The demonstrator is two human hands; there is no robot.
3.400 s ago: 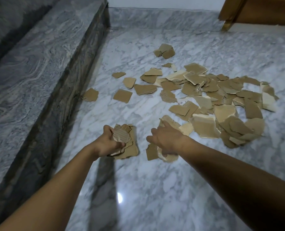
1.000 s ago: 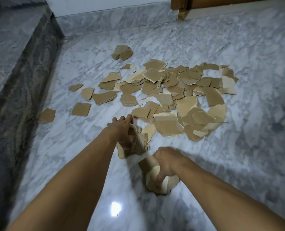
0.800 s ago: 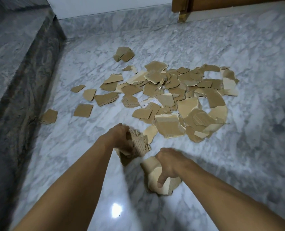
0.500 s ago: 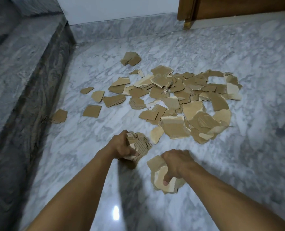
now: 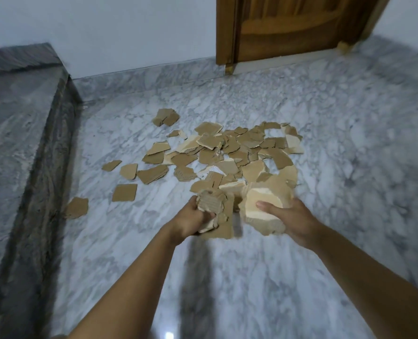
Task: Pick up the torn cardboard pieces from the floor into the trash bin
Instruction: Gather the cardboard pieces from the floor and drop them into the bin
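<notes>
I saw the left hand (image 5: 191, 217) clenched round a wad of torn pieces (image 5: 214, 204), right hand (image 5: 291, 221) grasping a paler stack (image 5: 264, 209) beside it, over the marble floor (image 5: 252, 277), loose cardboard pieces (image 5: 227, 152) strewn mid-floor beyond, wooden door (image 5: 288, 25) behind.

Both bare forearms extended forward, wrists level, hands close together. The left hand (image 5: 192, 220) is curled tight round a wad of cardboard pieces (image 5: 214, 204). The right hand (image 5: 292, 220) grips a second stack (image 5: 261, 204), thumb laid across its face.
</notes>
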